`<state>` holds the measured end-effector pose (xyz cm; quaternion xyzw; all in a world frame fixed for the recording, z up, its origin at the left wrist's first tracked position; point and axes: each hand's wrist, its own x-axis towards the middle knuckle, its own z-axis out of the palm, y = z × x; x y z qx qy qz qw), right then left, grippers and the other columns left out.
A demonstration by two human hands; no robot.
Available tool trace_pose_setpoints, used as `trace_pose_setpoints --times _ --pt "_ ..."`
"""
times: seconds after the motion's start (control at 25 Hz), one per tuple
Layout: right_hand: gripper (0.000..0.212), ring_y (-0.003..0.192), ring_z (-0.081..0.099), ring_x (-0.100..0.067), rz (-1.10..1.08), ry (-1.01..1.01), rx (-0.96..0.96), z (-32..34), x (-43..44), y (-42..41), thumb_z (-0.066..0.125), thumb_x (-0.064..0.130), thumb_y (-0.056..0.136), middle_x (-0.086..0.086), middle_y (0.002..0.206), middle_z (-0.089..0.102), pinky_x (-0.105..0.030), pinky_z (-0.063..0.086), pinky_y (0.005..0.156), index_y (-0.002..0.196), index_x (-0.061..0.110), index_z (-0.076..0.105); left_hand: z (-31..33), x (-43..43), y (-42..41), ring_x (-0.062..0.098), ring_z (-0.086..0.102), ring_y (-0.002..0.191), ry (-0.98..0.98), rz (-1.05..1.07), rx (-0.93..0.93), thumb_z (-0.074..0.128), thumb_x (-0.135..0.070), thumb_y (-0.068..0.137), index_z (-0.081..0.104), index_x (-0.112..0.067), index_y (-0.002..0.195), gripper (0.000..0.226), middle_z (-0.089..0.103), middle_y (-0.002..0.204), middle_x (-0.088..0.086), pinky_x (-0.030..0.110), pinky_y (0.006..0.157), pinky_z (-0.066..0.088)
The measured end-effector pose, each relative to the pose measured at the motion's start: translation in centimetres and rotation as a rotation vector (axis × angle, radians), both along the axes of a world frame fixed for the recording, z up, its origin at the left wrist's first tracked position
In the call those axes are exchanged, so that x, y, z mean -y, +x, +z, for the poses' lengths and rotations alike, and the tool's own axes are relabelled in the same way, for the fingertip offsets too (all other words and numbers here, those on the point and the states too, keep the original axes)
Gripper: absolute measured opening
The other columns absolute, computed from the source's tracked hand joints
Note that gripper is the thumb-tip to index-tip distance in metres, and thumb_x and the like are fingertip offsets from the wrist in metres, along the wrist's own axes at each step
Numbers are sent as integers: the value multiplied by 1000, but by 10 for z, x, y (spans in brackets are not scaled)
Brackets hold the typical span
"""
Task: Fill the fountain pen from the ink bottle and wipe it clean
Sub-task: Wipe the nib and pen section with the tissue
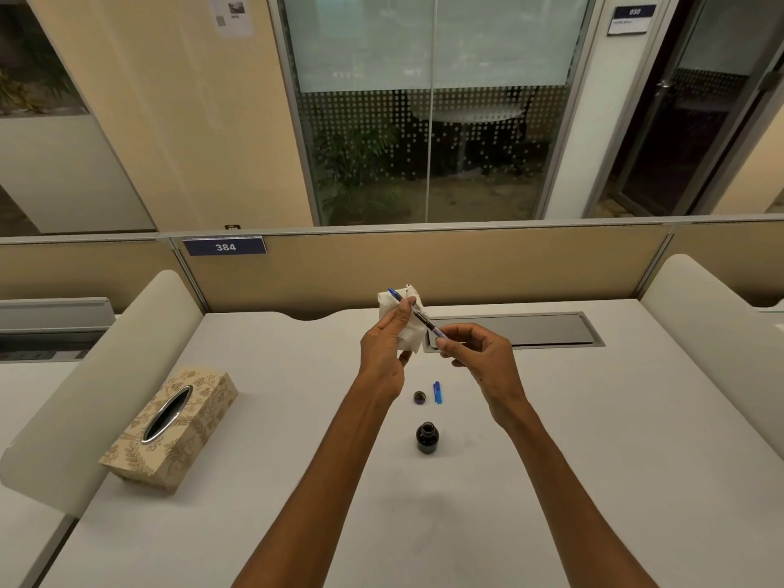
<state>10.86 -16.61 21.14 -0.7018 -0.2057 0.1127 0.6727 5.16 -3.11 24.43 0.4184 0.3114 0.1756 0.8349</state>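
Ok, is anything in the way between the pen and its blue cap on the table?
Nothing visible. The left hand, with a tissue, and the right hand hold the pen above the table. The blue cap lies below them, the bottle lid beside it, the open ink bottle nearer the person, off the path.

"384" in white on blue plate (225, 247), mounted on desk partition (424, 269). "030" on blue door sign (632, 12), top right; its lower line is too blurred. Wall notice (231, 12): print unreadable.
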Motion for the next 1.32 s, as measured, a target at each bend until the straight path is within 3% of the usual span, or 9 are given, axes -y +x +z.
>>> trace_pose_setpoints --times 0.08,0.28,0.48,0.56,0.68,0.88,1.04,1.24,1.32 --pt "22 86 71 -15 -31 25 11 -1 -3 1 73 16 87 -3 95 75 -17 56 72 107 8 73 1 0 -1 23 58 111 -1 -2 15 70 -26 89 67 -24 96 8 67 115 6 33 82 50" --pt "26 103 67 -17 -86 35 57 -1 -11 7 67 17 91 0 110 70 -27 56 90 116 13 72 1 2 3 23 58 106 17 33 -61 76 -27 85 58 -15 116 38 63 113 9 31 81 52" --pt "14 86 69 -19 -101 144 -25 7 -12 4 69 15 89 -2 94 74 -25 57 78 103 15 73 4 5 4 13 60 86 35 35 -51 76 -26 85 61 -14 114 35 65 100 5 26 74 52" --pt "13 91 69 -21 -96 158 -48 7 -9 5 68 14 90 -3 96 74 -29 57 84 101 16 74 3 5 6 14 59 88 46 47 -60 76 -28 85 60 -14 117 39 64 104 6 29 79 53" --pt "25 103 70 -24 -10 216 -123 6 -3 7 62 6 93 -8 112 72 -31 55 94 117 9 69 3 4 8 19 57 95 53 81 -74 75 -31 85 55 -15 118 42 61 109 8 33 87 52" --pt "18 72 72 -20 -153 228 -156 13 -2 5 64 18 94 -13 90 73 -26 59 67 107 5 63 3 13 6 13 58 82 48 79 -56 72 -29 88 54 -16 117 36 62 92 2 24 69 51" --pt "36 49 61 -11 -249 31 -186 16 -7 0 54 41 97 -6 64 68 -21 49 50 86 8 65 3 18 6 14 58 85 68 83 -53 73 -30 87 57 -19 109 30 61 87 -2 23 69 50" --pt "16 69 69 -16 -53 171 -231 22 3 -3 59 24 96 -4 83 74 -23 56 64 99 10 65 2 16 4 12 59 85 50 143 -43 75 -33 85 61 -16 115 36 64 90 -2 25 73 51" --pt "22 63 67 -14 -97 97 -189 19 3 -5 56 27 98 -3 75 73 -22 52 58 95 8 66 1 19 3 13 60 87 50 132 -26 74 -33 86 63 -17 114 35 66 94 0 26 73 51"
